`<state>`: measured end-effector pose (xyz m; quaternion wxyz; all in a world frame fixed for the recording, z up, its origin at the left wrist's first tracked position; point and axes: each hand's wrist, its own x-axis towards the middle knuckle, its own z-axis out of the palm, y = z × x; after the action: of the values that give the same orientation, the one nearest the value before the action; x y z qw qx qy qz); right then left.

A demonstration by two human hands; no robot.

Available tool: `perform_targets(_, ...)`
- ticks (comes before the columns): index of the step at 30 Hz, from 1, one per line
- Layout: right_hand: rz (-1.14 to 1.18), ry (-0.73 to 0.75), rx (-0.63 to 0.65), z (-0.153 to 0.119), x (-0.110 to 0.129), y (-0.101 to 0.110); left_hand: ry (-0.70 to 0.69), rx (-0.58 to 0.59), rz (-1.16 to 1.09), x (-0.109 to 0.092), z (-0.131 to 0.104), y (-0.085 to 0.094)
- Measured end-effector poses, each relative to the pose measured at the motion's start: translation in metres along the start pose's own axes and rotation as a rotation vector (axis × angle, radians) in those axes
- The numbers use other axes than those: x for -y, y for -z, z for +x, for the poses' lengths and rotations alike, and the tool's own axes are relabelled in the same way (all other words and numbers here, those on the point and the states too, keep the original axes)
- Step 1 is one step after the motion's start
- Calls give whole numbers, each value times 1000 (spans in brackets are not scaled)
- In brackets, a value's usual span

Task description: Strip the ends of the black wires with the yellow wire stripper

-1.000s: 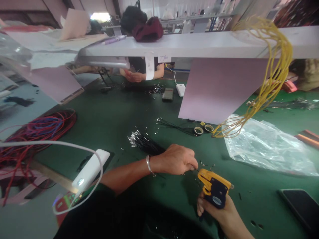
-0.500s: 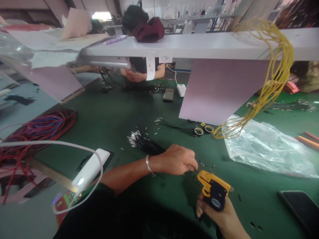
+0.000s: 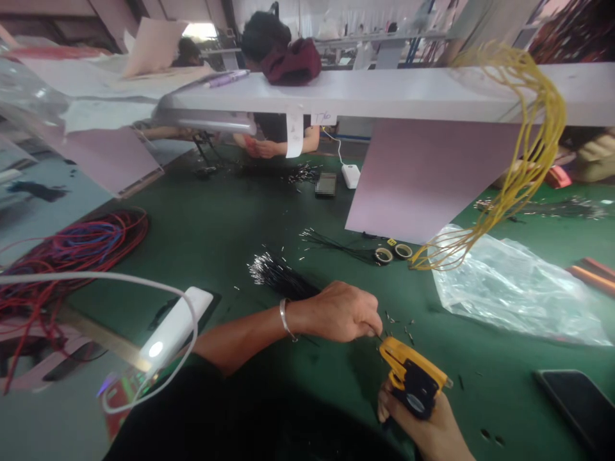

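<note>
My left hand (image 3: pixel 346 312), with a silver bangle at the wrist, is closed in a pinch on a thin dark wire, of which only a short end shows at the fingertips. That end meets the nose of a yellow and black hand tool (image 3: pixel 414 374). Around the tool's handle my right hand (image 3: pixel 423 419) is wrapped. Beyond my left wrist lies a bundle of black wires (image 3: pixel 283 275) with bright metal tips. Small dark bits (image 3: pixel 408 330) are scattered just past the tool's nose.
Yellow wires (image 3: pixel 533 147) hang from the white shelf (image 3: pixel 355 102) at the right, above a clear plastic bag (image 3: pixel 514 282). A phone (image 3: pixel 576 410) lies at the lower right. A white device (image 3: pixel 175 326) with a cable and red wires (image 3: pixel 86 250) are at left. A person sits opposite.
The tool and my right hand have shifted slightly downward. My left hand is nearly in the same place, still pinching. The whole view has moved a little.
</note>
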<state>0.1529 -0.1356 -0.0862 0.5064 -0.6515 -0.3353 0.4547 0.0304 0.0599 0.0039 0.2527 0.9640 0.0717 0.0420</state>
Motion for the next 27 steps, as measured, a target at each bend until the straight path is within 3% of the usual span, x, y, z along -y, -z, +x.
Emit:
perform_targets(5, -91, 76, -52, -2, 10, 2, -18, -13, -12, -5, -1, 5)
perform_targets(13, -161, 80, -112, -3, 14, 1, -35, -21, 13, -5, -1, 2)
perform_targets(27, -223, 212, -84, 1, -4, 2, -97, -94, 72, -2, -6, 5)
